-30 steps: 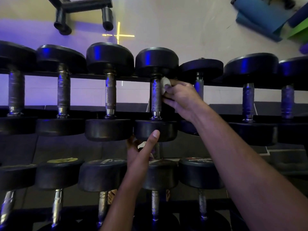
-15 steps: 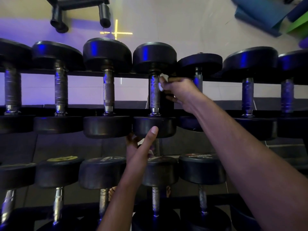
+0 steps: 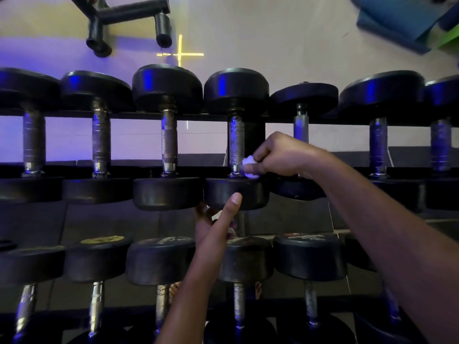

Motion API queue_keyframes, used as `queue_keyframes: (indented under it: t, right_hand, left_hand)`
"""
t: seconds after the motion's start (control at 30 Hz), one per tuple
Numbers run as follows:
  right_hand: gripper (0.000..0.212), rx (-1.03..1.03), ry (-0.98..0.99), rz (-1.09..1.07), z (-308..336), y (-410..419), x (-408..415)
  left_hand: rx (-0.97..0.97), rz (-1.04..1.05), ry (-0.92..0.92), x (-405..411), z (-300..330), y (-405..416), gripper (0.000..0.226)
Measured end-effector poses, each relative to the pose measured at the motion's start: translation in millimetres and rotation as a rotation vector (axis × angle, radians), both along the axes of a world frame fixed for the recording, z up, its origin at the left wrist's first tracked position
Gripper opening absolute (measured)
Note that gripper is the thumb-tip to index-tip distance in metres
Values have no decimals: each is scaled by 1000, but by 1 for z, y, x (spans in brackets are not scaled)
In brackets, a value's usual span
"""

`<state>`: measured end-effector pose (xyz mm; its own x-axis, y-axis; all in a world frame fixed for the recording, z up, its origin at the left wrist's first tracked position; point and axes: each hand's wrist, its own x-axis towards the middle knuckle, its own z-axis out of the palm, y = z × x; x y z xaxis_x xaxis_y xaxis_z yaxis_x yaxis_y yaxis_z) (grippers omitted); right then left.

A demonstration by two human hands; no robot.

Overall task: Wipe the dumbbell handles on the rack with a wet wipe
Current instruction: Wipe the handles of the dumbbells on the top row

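A row of black dumbbells with metal handles lies across the upper rack rail (image 3: 198, 117). My right hand (image 3: 280, 155) pinches a bunched white wet wipe (image 3: 249, 165) against the near end of one knurled handle (image 3: 236, 142), close to that dumbbell's front head (image 3: 236, 192). My left hand (image 3: 216, 227) cups that front head from below, thumb up against its face. Something white shows in the left palm, mostly hidden.
A lower row of dumbbells (image 3: 159, 259) sits under my arms. A smaller dumbbell (image 3: 301, 120) stands just right of the wiped one. A black metal frame (image 3: 129, 13) and blue mats (image 3: 397, 18) lie on the floor beyond the rack.
My right hand has slid the wipe from the far end of the handle to its near end. My left hand has stayed under the front head.
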<state>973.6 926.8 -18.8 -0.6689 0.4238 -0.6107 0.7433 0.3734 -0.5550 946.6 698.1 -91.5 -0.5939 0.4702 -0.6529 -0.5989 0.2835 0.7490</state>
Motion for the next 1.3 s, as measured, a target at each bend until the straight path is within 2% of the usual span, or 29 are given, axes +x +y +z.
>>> queue_keyframes:
  t: [0.1,0.17,0.23,0.3,0.37,0.47,0.53,0.63,0.77,0.93,1.03,1.1,1.17,1.3]
  right_hand:
    - [40,-24,236,10,25,8,-16]
    - [41,198,393,32,33,10,-35]
    - [29,472,459,136,33,10,-52]
    - [19,681,426,304,32,9,-60]
    - [27,853,308,457,34,10,-64]
    - [39,984,192,624,37,7,-69]
    - [50,965,146,684,40,4,-72]
    - [46,943,58,733,43,6,-79]
    - [22,959,-75,836,41,4,-87]
    - [16,782,-160,924,50,-10,-89]
    - [10,653,-230,978,41,-29,-82]
    - [10,544,-219,900,35,-32,-78]
    - [15,428,-103,733,30,-23,-71]
    - [17,272,281,170,14,-5,-33]
  left_hand:
    - [-7,-18,6,-1,0,-1,90]
    - [-17,-45,-5,-1,0,-2,93]
    - [-34,-63,-11,-1,1,-3,102]
    - [-35,-63,-10,-1,2,-4,104]
    - [-23,-48,-16,-1,5,-3,94]
    - [-18,-39,-16,-1,3,-4,99]
    - [-12,-47,-18,-1,2,-4,110]
    - [-6,-43,2,-1,1,-4,120]
    - [5,-58,10,-4,4,-6,114]
    - [-24,-68,2,-7,6,-7,115]
    - [-16,-32,-6,-7,7,-6,102]
    - [-8,-22,-28,-6,7,-6,97]
    - [4,-32,-1,-3,5,-7,88]
    - [4,-49,96,13,-5,-6,113]
